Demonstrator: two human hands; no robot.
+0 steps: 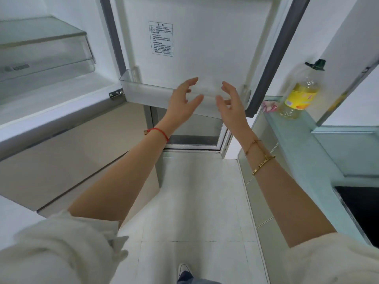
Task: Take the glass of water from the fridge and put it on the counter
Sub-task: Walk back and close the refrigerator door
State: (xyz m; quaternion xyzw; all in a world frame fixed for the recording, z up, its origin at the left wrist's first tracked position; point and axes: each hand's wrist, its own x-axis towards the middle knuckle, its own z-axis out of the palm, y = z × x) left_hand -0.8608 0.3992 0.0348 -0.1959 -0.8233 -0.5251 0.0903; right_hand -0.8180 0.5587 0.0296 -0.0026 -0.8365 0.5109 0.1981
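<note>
**Empty hands at the open fridge door**

Both sets of fingers are spread and curled, grasping nothing: the left hand (182, 99) and right hand (231, 103) hover apart before the clear plastic door shelf (147, 90) of the white fridge door (205, 37). No glass of water is visible. Reaching blind risks knocking it over. The pale green counter (303, 140) lies right.

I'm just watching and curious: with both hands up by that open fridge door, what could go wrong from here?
No glass shows in this view, so the open left hand and right hand, raised near the door shelf, may be reaching blind. The fridge door swings close to the counter, so it could bump the oil bottle standing by the counter's end. That bottle also takes up some of the landing room.
</note>
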